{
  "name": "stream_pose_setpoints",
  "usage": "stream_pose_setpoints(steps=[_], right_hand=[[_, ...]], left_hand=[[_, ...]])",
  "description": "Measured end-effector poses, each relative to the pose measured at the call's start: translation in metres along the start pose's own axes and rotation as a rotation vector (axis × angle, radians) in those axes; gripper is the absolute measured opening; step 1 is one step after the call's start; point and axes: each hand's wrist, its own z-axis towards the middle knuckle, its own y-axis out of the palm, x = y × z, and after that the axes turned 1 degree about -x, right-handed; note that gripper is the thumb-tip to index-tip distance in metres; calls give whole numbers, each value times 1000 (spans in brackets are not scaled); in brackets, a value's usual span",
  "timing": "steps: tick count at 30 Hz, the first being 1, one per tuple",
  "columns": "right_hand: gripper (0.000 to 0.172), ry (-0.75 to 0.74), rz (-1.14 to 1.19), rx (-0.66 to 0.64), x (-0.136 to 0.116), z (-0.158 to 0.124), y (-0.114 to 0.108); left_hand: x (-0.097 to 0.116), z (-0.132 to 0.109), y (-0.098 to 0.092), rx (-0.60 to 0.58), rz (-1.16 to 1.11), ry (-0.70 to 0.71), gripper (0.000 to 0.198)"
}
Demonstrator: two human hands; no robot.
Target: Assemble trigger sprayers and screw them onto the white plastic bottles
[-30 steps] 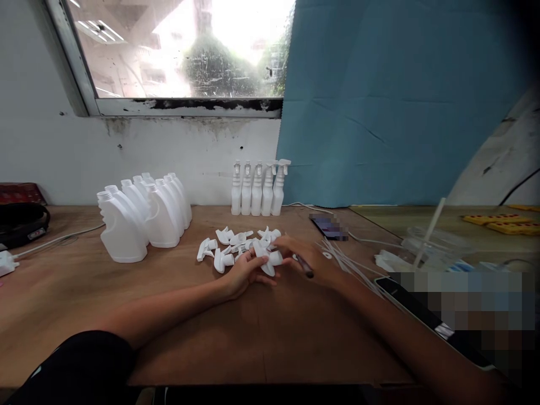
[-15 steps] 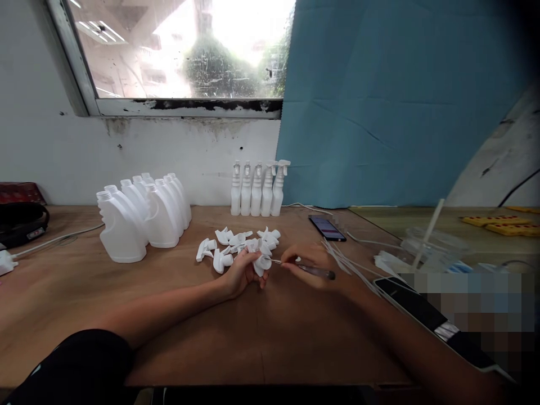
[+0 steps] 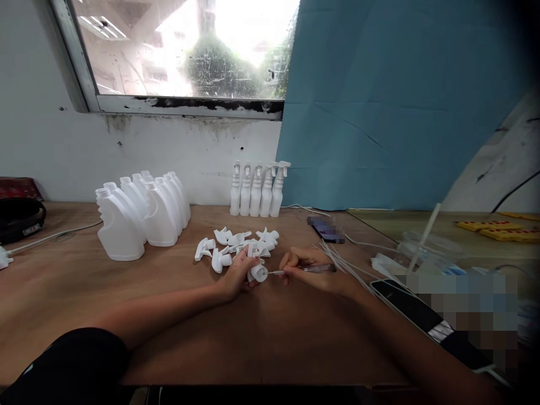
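My left hand [image 3: 239, 275] grips a white spray trigger head [image 3: 258, 272], its round collar facing right. In my right hand [image 3: 301, 265] is a screwdriver [image 3: 319, 268] with a clear brownish handle, held between thumb and fingers. Its thin metal shaft points left, the tip at the opening of the collar; whether it touches inside, I cannot tell. Just behind my left hand lies a loose pile of white spray trigger heads [image 3: 221, 260] on the brown table [image 3: 253, 343].
Milky plastic bottles [image 3: 120, 228] stand at the left. Several slim white spray bottles [image 3: 255, 194] line up by the wall. A phone [image 3: 324, 229], white cables [image 3: 337, 256], a plastic cup with a straw [image 3: 425, 236] and a dark device [image 3: 434, 315] lie at the right.
The held trigger head has turned and dropped slightly, so its round opening shows more plainly. My right hand has shifted a little, with the screwdriver still at the collar.
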Motion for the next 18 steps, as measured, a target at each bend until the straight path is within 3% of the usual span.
stream_pose_setpoints(steps=[2,8,14,17,18], right_hand=[[25,27,137,1,1,0,2],[19,-42,-4,93,16,-2,12],[24,-33,205,67,23,0,16],[12,-163,-15,69,25,1,19],[16,-219,-123,54,25,2,20]], left_hand=[[2,1,0,-27,-59,-24,21],[7,5,-1,-56,-177,-95,20],[3,6,-5,-116,-233,-220,20],[0,8,-7,-118,-262,-264,24],[-1,9,-8,-113,-270,-272,24]])
